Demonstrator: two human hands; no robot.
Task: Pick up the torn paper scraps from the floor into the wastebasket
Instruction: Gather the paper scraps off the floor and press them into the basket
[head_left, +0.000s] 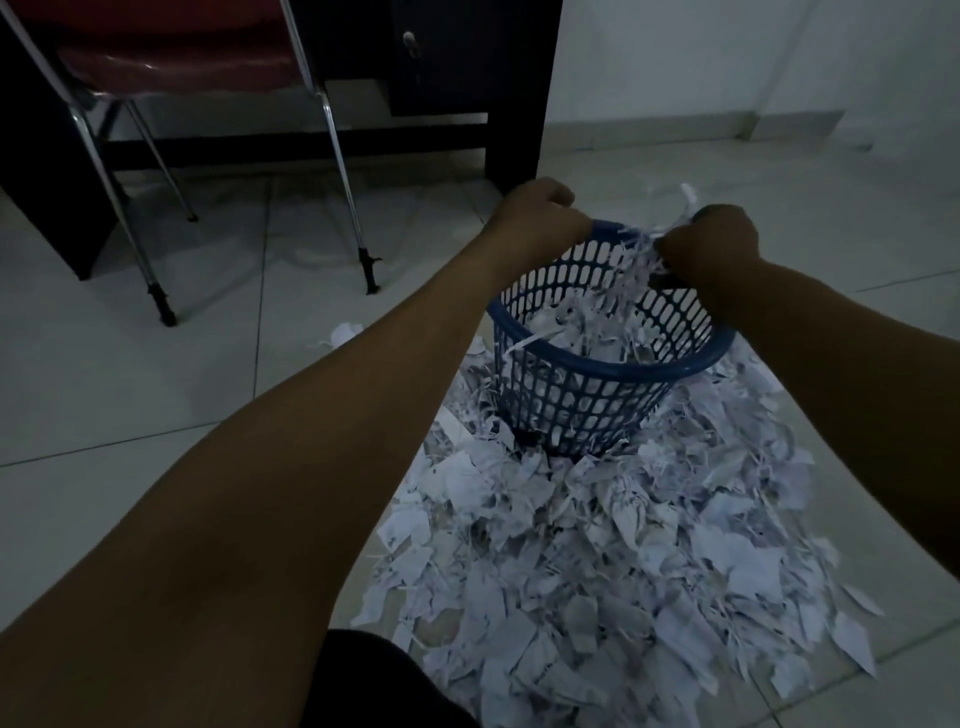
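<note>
A blue plastic lattice wastebasket stands tilted toward me on the tiled floor, partly filled with paper. My left hand grips the basket's far rim. My right hand is above the basket's right side and clutches a bunch of white paper scraps that hang and fall into the basket. A big heap of torn white paper scraps covers the floor around and in front of the basket.
A dark desk with a locked cabinet door stands just behind the basket. A red chair with chrome legs is at the back left. White floor tiles lie to the left. A white wall is at the back right.
</note>
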